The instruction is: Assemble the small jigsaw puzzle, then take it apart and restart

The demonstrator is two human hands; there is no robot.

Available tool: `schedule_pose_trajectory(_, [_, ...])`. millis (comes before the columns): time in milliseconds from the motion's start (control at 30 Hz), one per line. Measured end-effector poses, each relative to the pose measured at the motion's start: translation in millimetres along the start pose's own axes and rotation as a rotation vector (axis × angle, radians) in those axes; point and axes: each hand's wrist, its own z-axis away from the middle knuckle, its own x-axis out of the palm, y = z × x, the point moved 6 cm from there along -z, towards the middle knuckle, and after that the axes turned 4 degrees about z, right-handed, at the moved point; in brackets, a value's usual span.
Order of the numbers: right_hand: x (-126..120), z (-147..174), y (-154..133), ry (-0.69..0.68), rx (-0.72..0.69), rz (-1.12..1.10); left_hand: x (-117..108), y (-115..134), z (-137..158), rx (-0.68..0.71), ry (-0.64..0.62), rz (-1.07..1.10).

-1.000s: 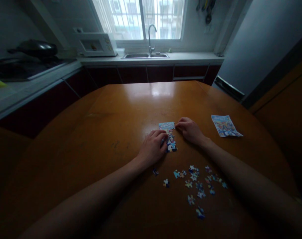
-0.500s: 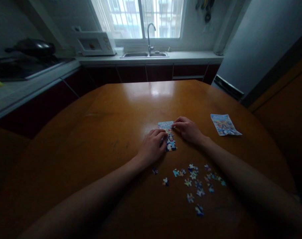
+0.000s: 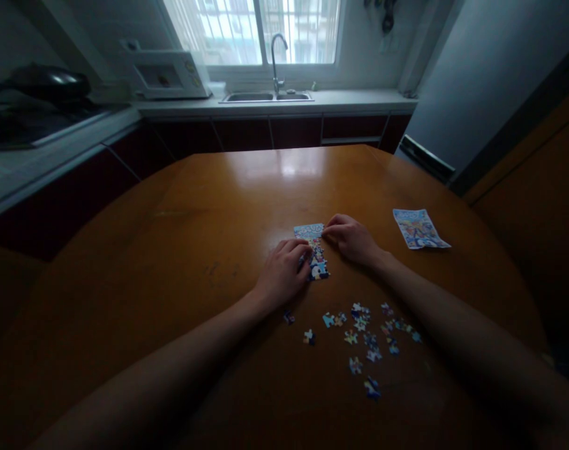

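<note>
A partly assembled jigsaw puzzle (image 3: 318, 271) lies flat on the wooden table, light blue along its far end, with a dark blue cartoon figure at its near end. My left hand (image 3: 284, 269) rests over its left side, fingers curled and closed against it, hiding part of the picture. At the upper right edge of the puzzle, my right hand (image 3: 352, 239) is closed in a pinch on a small jigsaw piece, mostly hidden by the fingertips. Nearer to me, several loose jigsaw pieces (image 3: 360, 324) are scattered between my forearms. One loose piece (image 3: 309, 337) sits apart to the left.
A creased printed sheet (image 3: 420, 229) lies on the table (image 3: 219, 206) to the right. Beyond the table's far edge stand a counter with a sink (image 3: 250, 97), a tap (image 3: 275, 62) and a white microwave (image 3: 165, 75). A dark pan (image 3: 50, 82) sits on the stove at left.
The view has shifted slightly, so everything appears a little higher and further left. Both hands keep nearly the same places at the puzzle, and the loose pieces lie as before.
</note>
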Motion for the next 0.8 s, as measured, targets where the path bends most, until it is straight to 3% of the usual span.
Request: schedule_pose_trajectory(800, [3.3, -2.2, -2.7, -0.064, -0.035, 0.042, -1.6, 0.2, -1.6, 0.001, -0.009, -0.016])
